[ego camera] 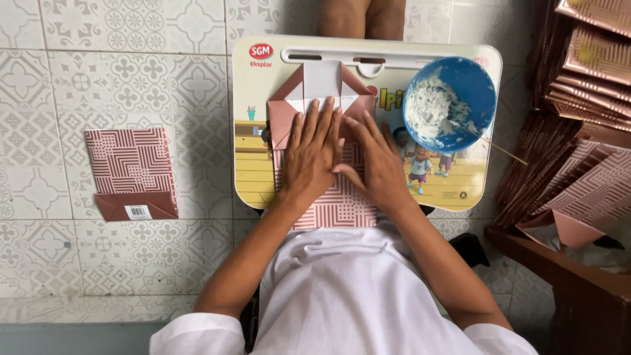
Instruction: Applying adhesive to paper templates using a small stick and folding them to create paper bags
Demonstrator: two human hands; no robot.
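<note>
Grip, both hands: released, nothing grasped. Your left hand (314, 152) lies flat, fingers straight and together, palm down on the folded paper bag (325, 154). Your right hand (376, 160) also lies flat on it, fingers spread a little and angled toward the left hand; the two touch near the index fingers.

The paper bag lies in the middle of the small lap tabletop (365, 121), pink-brown with a striped geometric pattern. Its far end is folded open into triangular flaps, with a white inner panel (323, 80) showing just past your left fingertips. Its near end overhangs the tabletop's edge toward your body.

A blue bowl (450, 103) of white paste sits on the far right corner of the tabletop, well apart from your right hand. A thin stick (499, 148) rests in the bowl and projects over its right rim.

On the tiled floor (131, 72) to your left lies one finished bag (133, 173), flat, with its bottom flap folded up. To your right, a stack of patterned bags (578, 118) leans on a dark wooden surface (565, 276).
</note>
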